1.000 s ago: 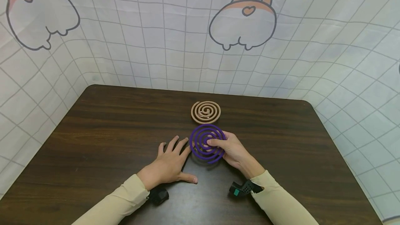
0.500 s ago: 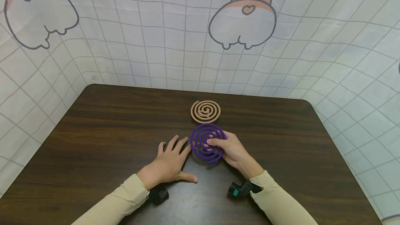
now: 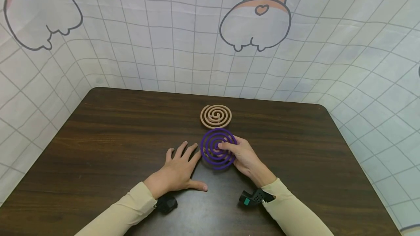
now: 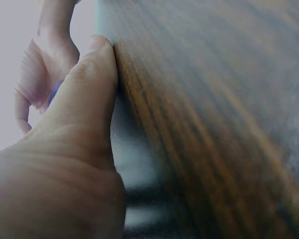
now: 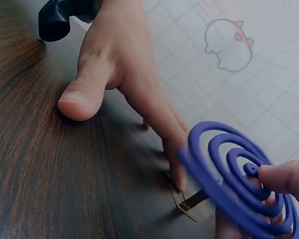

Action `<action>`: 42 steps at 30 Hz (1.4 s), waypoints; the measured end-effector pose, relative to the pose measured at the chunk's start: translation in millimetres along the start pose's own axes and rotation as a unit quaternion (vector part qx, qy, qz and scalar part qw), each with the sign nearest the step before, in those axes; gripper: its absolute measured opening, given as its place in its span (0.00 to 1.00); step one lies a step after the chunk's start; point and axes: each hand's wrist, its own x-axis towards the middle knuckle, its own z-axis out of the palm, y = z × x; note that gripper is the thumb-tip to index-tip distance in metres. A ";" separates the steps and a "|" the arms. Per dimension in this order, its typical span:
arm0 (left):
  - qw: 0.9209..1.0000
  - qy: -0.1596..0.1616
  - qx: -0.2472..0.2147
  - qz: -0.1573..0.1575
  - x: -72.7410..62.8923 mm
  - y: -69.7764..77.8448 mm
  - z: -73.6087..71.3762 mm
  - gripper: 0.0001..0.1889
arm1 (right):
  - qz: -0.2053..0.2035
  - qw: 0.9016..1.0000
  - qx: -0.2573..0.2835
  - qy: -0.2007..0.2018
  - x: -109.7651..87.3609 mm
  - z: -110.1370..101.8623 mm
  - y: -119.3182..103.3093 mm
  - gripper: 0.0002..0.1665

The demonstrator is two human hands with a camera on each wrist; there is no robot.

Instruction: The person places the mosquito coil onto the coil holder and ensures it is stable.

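Observation:
In the head view my right hand (image 3: 247, 157) pinches a purple mosquito coil (image 5: 251, 170), its thumb at the centre and other fingers behind. The coil is tilted above the table. Under it, in the right wrist view, a small thin metal coil stand (image 5: 187, 205) rests on the tabletop, with a strip rising toward the coil. Whether strip and coil are joined is hidden. My left hand (image 3: 177, 173) lies palm down with fingers spread, its index fingertip at the stand's leg. Just beyond the purple coil lies a tan mosquito coil (image 3: 216, 116).
The dark wooden table (image 3: 115, 126) reaches back to a white grid-patterned curtain (image 3: 177, 39) with cartoon animal prints. Each wrist carries a black camera; the left wrist camera (image 3: 166, 204) sits close to the tabletop. A shiny metallic piece shows within the tan coil.
The purple coil has turned slightly in my right hand, and its loose outer end has shifted left. My left hand has stayed in place.

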 end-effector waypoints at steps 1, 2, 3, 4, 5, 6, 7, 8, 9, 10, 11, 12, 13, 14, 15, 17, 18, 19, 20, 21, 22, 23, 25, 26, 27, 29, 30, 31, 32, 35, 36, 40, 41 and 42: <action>1.000 0.001 0.001 0.001 0.0 -0.1 0.1 0.60 | 0.000 1.000 -0.002 -0.001 0.0 0.1 0.0 0.19; 1.000 0.001 0.001 0.001 0.1 -0.1 0.0 0.60 | 0.000 1.000 -0.006 -0.002 0.3 0.0 0.0 0.21; 1.000 0.002 0.001 0.002 0.1 -0.1 0.0 0.60 | 0.000 1.000 -0.009 -0.003 0.7 0.0 0.0 0.23; 1.000 0.002 0.002 0.003 0.2 -0.2 -0.1 0.61 | 0.001 1.000 -0.012 -0.004 0.9 0.2 0.0 0.25; 1.000 0.002 0.002 0.003 0.2 -0.3 -0.1 0.61 | 0.001 1.000 -0.014 -0.004 1.1 0.4 0.0 0.27; 1.000 0.003 0.001 0.004 0.2 -0.3 -0.2 0.61 | 0.001 1.000 -0.015 -0.005 1.3 0.7 0.0 0.28; 1.000 0.003 0.001 0.004 0.1 -0.3 -0.4 0.61 | 0.001 1.000 -0.016 -0.006 1.5 1.0 -0.1 0.29; 1.000 0.004 0.000 0.005 0.1 -0.3 -0.4 0.61 | 0.001 1.000 -0.018 -0.007 1.6 1.1 0.0 0.29; 1.000 0.004 0.000 0.007 0.1 -0.4 -0.4 0.61 | 0.001 1.000 -0.018 -0.007 1.4 1.5 -0.1 0.29; 1.000 0.005 0.000 0.008 0.1 -0.5 -0.2 0.61 | 0.001 1.000 -0.018 -0.008 1.3 1.9 -0.1 0.30; 1.000 0.005 -0.001 0.008 0.0 -0.6 -0.2 0.61 | 0.000 1.000 -0.018 -0.009 1.4 2.0 0.0 0.30; 1.000 0.006 -0.001 0.009 -0.1 -0.7 -0.1 0.61 | -0.001 1.000 -0.018 -0.010 1.4 2.3 0.0 0.30; 1.000 0.006 -0.001 0.010 -0.1 -0.7 -0.1 0.61 | -0.001 1.000 -0.018 -0.012 1.5 2.5 0.1 0.30; 1.000 0.006 -0.001 0.010 0.0 -0.8 0.2 0.62 | -0.002 1.000 -0.019 -0.014 1.6 2.6 0.3 0.30; 1.000 0.006 -0.001 0.010 0.0 -0.9 0.3 0.62 | -0.002 1.000 -0.019 -0.015 1.7 2.8 0.4 0.30; 1.000 0.007 -0.001 0.009 0.2 -0.9 0.5 0.62 | -0.004 1.000 -0.020 -0.017 2.1 2.7 0.7 0.30; 1.000 0.006 -0.001 0.009 0.3 -0.8 0.6 0.61 | -0.005 1.000 -0.020 -0.016 2.1 3.0 0.7 0.30; 1.000 0.006 -0.001 0.009 0.5 -0.8 0.8 0.61 | -0.005 1.000 -0.019 -0.017 2.1 3.0 0.9 0.30; 1.000 0.005 -0.001 0.009 0.6 -0.8 0.9 0.61 | -0.005 1.000 -0.018 -0.016 2.0 3.4 0.9 0.29; 1.000 0.005 -0.002 0.008 0.7 -0.8 1.0 0.61 | -0.005 1.000 -0.016 -0.015 1.9 3.6 0.9 0.29; 1.000 0.005 -0.001 0.008 0.8 -0.7 1.0 0.61 | -0.004 1.000 -0.014 -0.013 1.8 3.8 0.9 0.28; 1.000 0.004 -0.002 0.008 0.8 -0.7 1.0 0.61 | -0.003 1.000 -0.012 -0.011 1.7 4.1 0.9 0.27; 1.000 0.004 -0.004 0.008 0.8 -0.7 1.3 0.61 | 0.000 1.000 -0.009 -0.006 1.2 4.9 0.9 0.26; 1.000 0.004 -0.005 0.008 0.8 -0.7 1.3 0.61 | 0.001 1.000 -0.008 -0.004 1.1 5.2 0.9 0.25; 1.000 0.005 -0.006 0.007 0.7 -0.7 1.3 0.61 | 0.002 1.000 -0.007 -0.003 0.8 5.5 0.9 0.26; 1.000 0.005 -0.008 0.007 0.6 -0.8 1.5 0.61 | 0.003 1.000 -0.005 -0.002 0.7 5.9 1.3 0.26; 1.000 0.006 -0.009 0.008 0.6 -0.8 1.6 0.61 | 0.004 1.000 -0.006 -0.002 0.7 6.0 1.6 0.27; 1.000 0.006 -0.009 0.008 0.6 -0.9 1.6 0.62 | 0.004 1.000 -0.005 -0.002 0.6 6.3 1.9 0.27; 1.000 0.006 -0.009 0.008 0.6 -0.9 1.7 0.62 | 0.004 1.000 -0.004 -0.002 0.9 6.3 2.3 0.27; 1.000 0.006 -0.009 0.009 0.8 -1.1 2.1 0.62 | 0.005 1.000 0.002 0.004 1.6 7.0 3.3 0.21; 1.000 0.005 -0.009 0.008 0.9 -1.3 2.3 0.61 | 0.005 1.000 0.002 0.009 1.9 7.3 3.6 0.20; 1.000 0.005 -0.007 0.007 0.9 -1.5 2.4 0.61 | 0.004 1.000 -0.003 0.025 3.3 8.3 3.9 0.18; 1.000 0.005 -0.006 0.006 0.9 -1.5 2.3 0.61 | 0.005 1.000 -0.005 0.029 3.6 8.5 3.8 0.18; 1.000 0.006 -0.006 0.006 0.8 -1.4 2.1 0.61 | 0.005 0.999 -0.007 0.031 3.9 8.7 3.8 0.18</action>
